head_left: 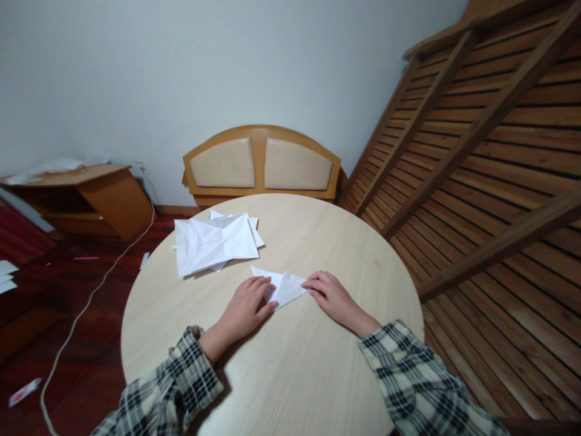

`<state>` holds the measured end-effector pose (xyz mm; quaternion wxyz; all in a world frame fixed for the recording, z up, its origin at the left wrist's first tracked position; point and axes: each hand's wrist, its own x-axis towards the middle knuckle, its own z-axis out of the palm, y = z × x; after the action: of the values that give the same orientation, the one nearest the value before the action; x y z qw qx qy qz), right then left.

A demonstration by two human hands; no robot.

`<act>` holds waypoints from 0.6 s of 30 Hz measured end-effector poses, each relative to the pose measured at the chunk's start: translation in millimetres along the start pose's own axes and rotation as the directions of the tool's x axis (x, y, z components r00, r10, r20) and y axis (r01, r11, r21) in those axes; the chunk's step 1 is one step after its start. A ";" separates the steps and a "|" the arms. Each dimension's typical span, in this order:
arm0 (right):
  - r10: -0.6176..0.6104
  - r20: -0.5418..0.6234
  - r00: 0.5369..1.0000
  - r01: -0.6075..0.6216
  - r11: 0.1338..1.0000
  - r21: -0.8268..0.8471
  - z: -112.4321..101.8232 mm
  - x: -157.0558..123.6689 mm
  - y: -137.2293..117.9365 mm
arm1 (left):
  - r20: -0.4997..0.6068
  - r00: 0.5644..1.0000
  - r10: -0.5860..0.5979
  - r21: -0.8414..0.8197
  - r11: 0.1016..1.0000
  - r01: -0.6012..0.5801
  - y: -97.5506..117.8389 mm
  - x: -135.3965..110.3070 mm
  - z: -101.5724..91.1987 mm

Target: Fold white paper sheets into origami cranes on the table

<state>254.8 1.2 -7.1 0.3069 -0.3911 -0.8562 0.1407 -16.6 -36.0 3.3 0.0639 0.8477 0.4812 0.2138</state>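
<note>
A small piece of white paper (285, 287), folded to a roughly triangular shape with pointed ends, lies on the round pale wooden table (308, 375). My left hand (247, 306) holds its left part, fingers over the top and thumb at the near edge. At the right-hand point of the paper, my right hand (331, 297) has its fingertips and thumb closed together on the tip. Part of the folded paper is hidden beneath the left fingers.
Several creased white sheets (215, 242) lie in a loose pile at the table's far left. Behind the table stands a headboard (261, 160) with cream panels. Wooden slats (490, 163) lean on the right. A white cable (95, 290) crosses the floor near a wooden desk (113, 200).
</note>
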 end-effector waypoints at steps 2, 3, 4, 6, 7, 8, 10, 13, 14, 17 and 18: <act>0.003 0.000 1.000 -0.003 1.000 -0.009 0.8 -0.6 0.8 | 0.003 1.000 0.001 0.003 1.000 -0.001 0.5 0.2 -0.6; 0.003 0.002 1.000 -0.003 1.000 -0.013 1.2 -0.9 1.2 | 0.003 1.000 0.001 0.000 1.000 -0.001 0.7 0.2 -0.9; 0.004 0.003 1.000 -0.004 1.000 -0.016 1.5 -1.1 1.6 | 0.001 1.000 0.000 -0.005 1.000 0.000 0.8 0.2 -1.1; 0.006 0.006 1.000 -0.006 1.000 -0.020 1.9 -1.3 2.0 | -0.005 1.000 -0.006 -0.015 1.000 0.006 0.9 0.2 -1.3; 0.007 0.009 1.000 -0.007 1.000 -0.023 1.9 -1.3 2.0 | -0.006 1.000 -0.008 -0.020 1.000 0.007 0.7 0.1 -1.2; 0.008 0.012 1.000 -0.008 1.000 -0.025 1.9 -1.3 2.0 | -0.007 1.000 -0.006 -0.024 1.000 0.006 0.5 -0.1 -1.0; 0.007 0.015 1.000 -0.007 1.000 -0.029 1.6 -1.2 2.0 | -0.002 1.000 0.005 -0.023 1.000 -0.005 0.0 -0.4 -0.5; 0.006 0.021 1.000 -0.006 1.000 -0.031 1.4 -1.3 2.4 | 0.019 0.999 0.027 0.005 1.000 -0.027 -0.1 -1.0 -0.3; 0.008 0.023 1.000 -0.007 0.999 -0.031 1.4 -1.3 2.7 | 0.026 0.999 0.032 0.020 0.999 -0.032 0.1 -1.2 -0.4; 0.012 0.029 1.000 -0.011 0.999 -0.034 1.8 -1.4 3.4 | 0.045 0.998 0.047 0.055 0.997 -0.050 1.1 -1.4 -1.1; 0.012 0.028 1.000 -0.011 0.999 -0.034 2.0 -1.5 3.5 | 0.048 0.998 0.050 0.061 0.997 -0.053 1.4 -1.5 -1.3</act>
<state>256.3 2.4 -10.9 0.2872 -0.3989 -0.8605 0.1337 -16.7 -38.1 4.5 0.0430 0.8662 0.4640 0.1804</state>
